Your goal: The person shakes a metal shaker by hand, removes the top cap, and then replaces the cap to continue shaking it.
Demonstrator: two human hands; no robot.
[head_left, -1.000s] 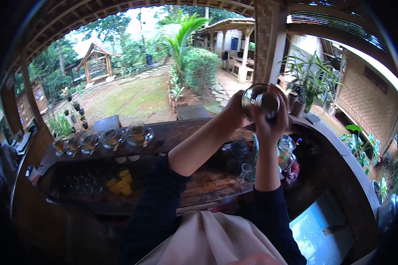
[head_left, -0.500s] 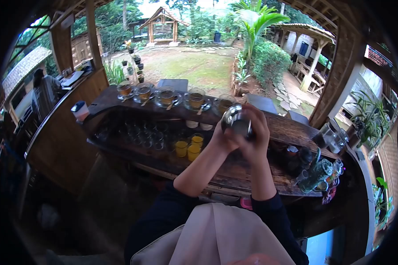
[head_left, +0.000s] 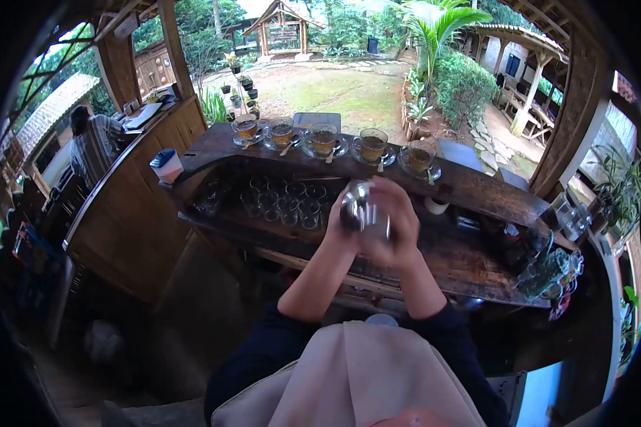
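Both of my hands are wrapped round a shiny metal cocktail shaker (head_left: 364, 207), raised above the wooden counter and blurred by motion. My left hand (head_left: 340, 233) grips its left side, and my right hand (head_left: 400, 226) closes over its right side and top. Beyond it, several glass cups of brown drink (head_left: 372, 146) stand on saucers with small spoons along the raised ledge. To the left of my hands, several clear glasses (head_left: 290, 203) are grouped on the lower counter. My hands and forearms hide part of that surface.
A pink-and-white container with a dark lid (head_left: 167, 166) sits at the ledge's left end. Glassware and a green patterned item (head_left: 546, 273) crowd the right end. A person in a striped top (head_left: 96, 151) is at the side counter (head_left: 139, 188). A garden lies beyond.
My hands and the shaker have shifted slightly left and down in view, while the counter has moved right as my head turned. The yellow drinks seen earlier are now out of sight behind my hands.
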